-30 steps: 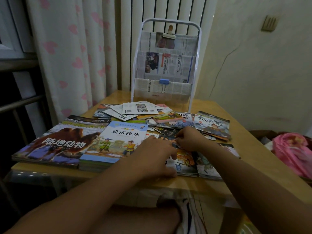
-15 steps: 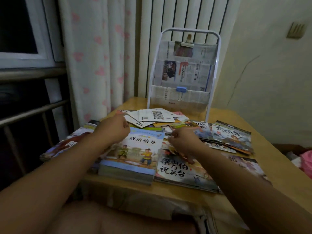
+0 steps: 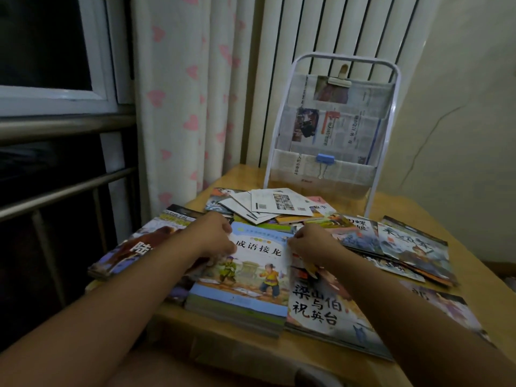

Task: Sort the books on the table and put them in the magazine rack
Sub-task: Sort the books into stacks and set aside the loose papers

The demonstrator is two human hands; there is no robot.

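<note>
Wooden table [image 3: 460, 275] strewn with books [image 3: 413, 247] before the magazine rack [image 3: 331, 129].

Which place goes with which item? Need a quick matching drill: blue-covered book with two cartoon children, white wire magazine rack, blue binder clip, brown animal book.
Things:
1. blue-covered book with two cartoon children
2. white wire magazine rack
3. blue binder clip
4. brown animal book

Places:
A. clipped on the rack's lower pocket edge
B. on top of a stack, between the left hand and the right hand
C. upright at the table's far edge
D. under the left forearm, at the table's left side

Pairs: 1-B, 2-C, 3-A, 4-D
</note>
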